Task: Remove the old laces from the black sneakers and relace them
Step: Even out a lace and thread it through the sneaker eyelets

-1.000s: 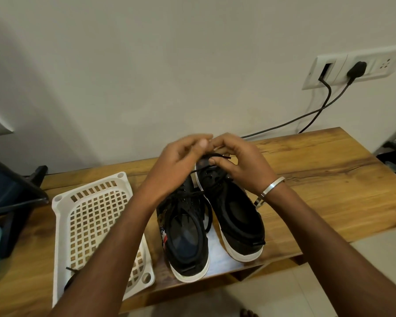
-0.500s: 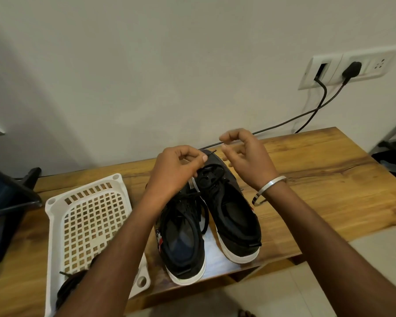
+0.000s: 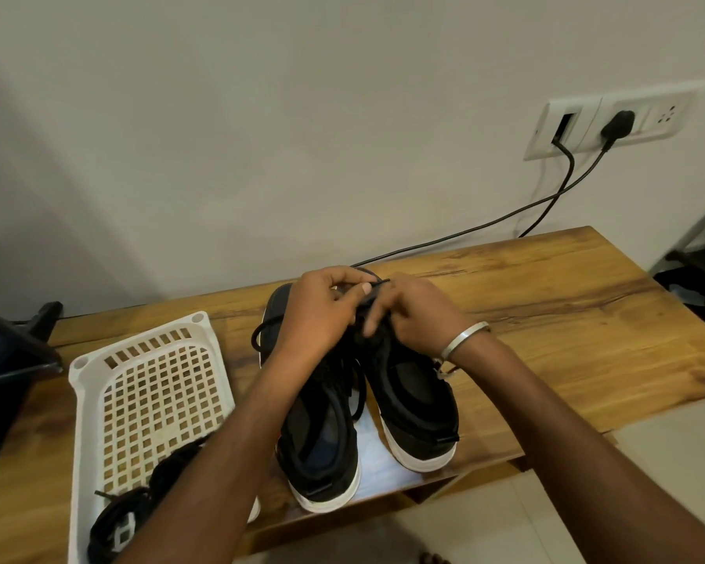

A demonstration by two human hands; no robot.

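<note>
Two black sneakers with white soles stand side by side on the wooden table (image 3: 566, 303), heels toward me: the left sneaker (image 3: 322, 437) and the right sneaker (image 3: 420, 405). Both hands meet over the toe end of the right sneaker. My left hand (image 3: 322, 307) pinches a thin black lace (image 3: 377, 283) between thumb and forefinger. My right hand (image 3: 416, 315), with a metal bangle on the wrist, has its fingers curled on the lace at the eyelets. A lace loop (image 3: 259, 335) hangs off the left sneaker's far side.
A white perforated basket (image 3: 147, 392) lies left of the sneakers with a bundle of black laces (image 3: 119, 523) in its near end. A dark stand (image 3: 13, 360) is at the far left. Black cables (image 3: 505, 215) run from wall sockets (image 3: 611, 120). White paper (image 3: 379, 453) lies under the sneakers.
My hands had drawn apart, pulling the lace out; now they have come back together over the right sneaker's toe. The view has shifted slightly, showing more of the basket's near end.
</note>
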